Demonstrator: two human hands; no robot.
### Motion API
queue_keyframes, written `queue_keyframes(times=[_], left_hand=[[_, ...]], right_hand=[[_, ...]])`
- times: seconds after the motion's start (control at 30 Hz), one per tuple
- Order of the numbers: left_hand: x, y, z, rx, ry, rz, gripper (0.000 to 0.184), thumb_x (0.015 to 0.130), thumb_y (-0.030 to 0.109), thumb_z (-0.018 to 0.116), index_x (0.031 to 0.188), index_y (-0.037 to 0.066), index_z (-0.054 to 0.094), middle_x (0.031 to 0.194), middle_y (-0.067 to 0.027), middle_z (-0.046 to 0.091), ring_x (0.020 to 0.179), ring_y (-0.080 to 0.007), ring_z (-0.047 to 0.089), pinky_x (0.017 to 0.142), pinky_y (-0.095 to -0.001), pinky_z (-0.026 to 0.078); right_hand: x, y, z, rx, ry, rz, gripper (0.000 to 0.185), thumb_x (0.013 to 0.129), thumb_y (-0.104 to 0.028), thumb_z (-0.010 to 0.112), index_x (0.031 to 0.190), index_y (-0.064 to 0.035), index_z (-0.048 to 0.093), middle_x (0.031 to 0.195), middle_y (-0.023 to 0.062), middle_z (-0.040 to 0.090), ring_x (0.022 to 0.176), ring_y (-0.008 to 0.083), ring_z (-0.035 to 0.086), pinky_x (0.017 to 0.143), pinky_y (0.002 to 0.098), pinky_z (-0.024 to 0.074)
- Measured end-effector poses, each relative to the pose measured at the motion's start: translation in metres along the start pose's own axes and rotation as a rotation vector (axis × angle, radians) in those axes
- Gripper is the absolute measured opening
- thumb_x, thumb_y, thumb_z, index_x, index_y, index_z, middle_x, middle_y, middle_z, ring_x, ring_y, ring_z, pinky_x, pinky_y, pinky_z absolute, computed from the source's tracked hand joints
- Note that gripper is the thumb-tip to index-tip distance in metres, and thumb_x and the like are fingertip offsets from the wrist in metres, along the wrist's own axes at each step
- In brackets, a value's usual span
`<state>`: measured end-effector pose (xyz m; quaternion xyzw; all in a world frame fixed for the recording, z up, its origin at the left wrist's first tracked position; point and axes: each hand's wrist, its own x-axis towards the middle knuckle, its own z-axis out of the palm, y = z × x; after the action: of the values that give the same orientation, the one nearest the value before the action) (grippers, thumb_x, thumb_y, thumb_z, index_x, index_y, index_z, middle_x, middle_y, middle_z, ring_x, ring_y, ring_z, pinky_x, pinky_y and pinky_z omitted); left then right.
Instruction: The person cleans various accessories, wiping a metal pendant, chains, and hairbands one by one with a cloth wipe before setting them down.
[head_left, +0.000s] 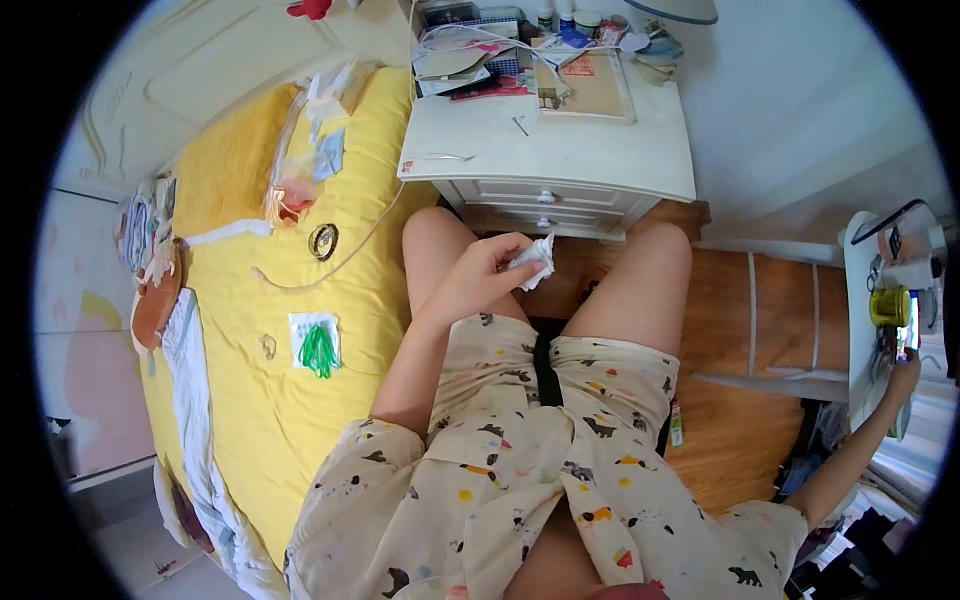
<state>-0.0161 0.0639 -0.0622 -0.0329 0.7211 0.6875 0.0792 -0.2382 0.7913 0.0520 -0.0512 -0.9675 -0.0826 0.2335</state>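
Note:
My left hand (490, 268) is closed around a crumpled white tissue (536, 260), held above my lap between my knees. Far to the right, my right hand (903, 372) reaches to a small white table (862, 385). Its fingertips are at the lower end of a lit phone-like screen (911, 325), beside a yellow-green container (888, 307). The fingers there are small and partly hidden, so their grip is unclear.
A yellow bed (250, 400) at the left bears a green cord bundle (319, 350), a dark ring-shaped item (323, 242) and a pillow (225, 160). Ahead stands a white nightstand (590, 155) with papers and bottles. A cable (350, 262) crosses the bed.

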Motion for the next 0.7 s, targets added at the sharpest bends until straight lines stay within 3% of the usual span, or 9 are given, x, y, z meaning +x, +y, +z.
queue_keyframes(times=[0.13, 0.23, 0.33, 0.43, 0.47, 0.6, 0.63, 0.7], left_hand=[[-0.01, 0.001, -0.001, 0.011, 0.081, -0.008, 0.018, 0.088, 0.014, 0.058, 0.097, -0.002, 0.058, 0.084, -0.0011, 0.061, 0.076, -0.0055, 0.054, 0.068, -0.0207, 0.044], [-0.02, -0.007, -0.001, -0.024, 0.12, -0.005, 0.018, 0.088, 0.015, 0.058, 0.095, -0.002, 0.058, 0.083, -0.0015, 0.061, 0.075, -0.0062, 0.055, 0.067, -0.0214, 0.044], [-0.033, -0.013, -0.003, -0.017, 0.144, -0.043, 0.018, 0.088, 0.015, 0.058, 0.094, -0.001, 0.058, 0.081, -0.0008, 0.061, 0.074, -0.006, 0.054, 0.066, -0.0212, 0.044], [-0.045, -0.011, -0.01, 0.041, 0.148, -0.102, 0.018, 0.088, 0.016, 0.058, 0.094, -0.001, 0.058, 0.08, -0.0003, 0.06, 0.072, -0.005, 0.054, 0.063, -0.0203, 0.043], [-0.047, -0.011, -0.012, 0.061, 0.143, -0.121, 0.018, 0.088, 0.016, 0.059, 0.094, 0.0, 0.058, 0.08, -0.0001, 0.06, 0.071, -0.0046, 0.053, 0.062, -0.0199, 0.043], [-0.046, -0.029, -0.012, -0.021, 0.156, -0.121, 0.017, 0.088, 0.016, 0.058, 0.096, 0.0, 0.058, 0.081, -0.0002, 0.061, 0.07, -0.0035, 0.053, 0.059, -0.0186, 0.041], [-0.043, -0.031, -0.012, -0.037, 0.147, -0.115, 0.017, 0.088, 0.016, 0.058, 0.096, 0.0, 0.058, 0.081, -0.0005, 0.061, 0.07, -0.0037, 0.053, 0.059, -0.0186, 0.041], [-0.036, -0.035, -0.011, -0.056, 0.124, -0.11, 0.017, 0.089, 0.016, 0.057, 0.097, 0.0, 0.058, 0.082, -0.0005, 0.061, 0.072, -0.004, 0.053, 0.061, -0.0186, 0.041]], right_hand=[[-0.032, -0.039, -0.023, 0.151, 0.264, 0.006, 0.022, 0.069, -0.016, 0.062, 0.084, 0.0006, 0.063, 0.079, 0.0204, 0.063, 0.075, 0.0378, 0.061, 0.069, 0.0455, 0.0481], [-0.058, -0.078, -0.033, 0.178, 0.477, 0.045, 0.027, 0.069, -0.02, 0.065, 0.076, 0.0053, 0.058, 0.074, 0.0226, 0.059, 0.069, 0.0392, 0.057, 0.065, 0.0475, 0.0447], [-0.097, -0.17, -0.08, 0.359, 0.469, 0.079, 0.028, 0.075, -0.018, 0.064, 0.085, 0.0064, 0.054, 0.075, 0.0228, 0.055, 0.065, 0.0384, 0.054, 0.058, 0.0452, 0.0452], [-0.111, -0.177, -0.051, 0.559, 0.309, 0.168, 0.037, 0.082, -0.013, 0.059, 0.118, -0.0026, 0.053, 0.099, 0.0129, 0.062, 0.088, 0.022, 0.06, 0.072, 0.0342, 0.0478], [-0.12, -0.185, -0.038, 0.585, 0.252, 0.167, 0.041, 0.087, -0.012, 0.055, 0.125, -0.004, 0.045, 0.106, 0.0115, 0.057, 0.092, 0.0221, 0.056, 0.073, 0.0337, 0.047], [-0.142, -0.237, 0.025, 1.056, -0.029, 0.189, 0.037, 0.085, -0.012, 0.056, 0.119, -0.002, 0.05, 0.101, 0.0093, 0.059, 0.088, 0.0208, 0.056, 0.075, 0.031, 0.045], [-0.152, -0.291, 0.008, 1.013, -0.045, 0.215, 0.032, 0.083, -0.011, 0.057, 0.114, -0.0035, 0.055, 0.1, 0.0112, 0.06, 0.09, 0.0217, 0.056, 0.075, 0.0316, 0.0453], [-0.161, -0.368, -0.006, 1.027, -0.196, 0.0, 0.03, 0.083, -0.012, 0.058, 0.111, -0.0045, 0.057, 0.101, 0.0135, 0.059, 0.089, 0.0225, 0.057, 0.076, 0.0317, 0.0456]])
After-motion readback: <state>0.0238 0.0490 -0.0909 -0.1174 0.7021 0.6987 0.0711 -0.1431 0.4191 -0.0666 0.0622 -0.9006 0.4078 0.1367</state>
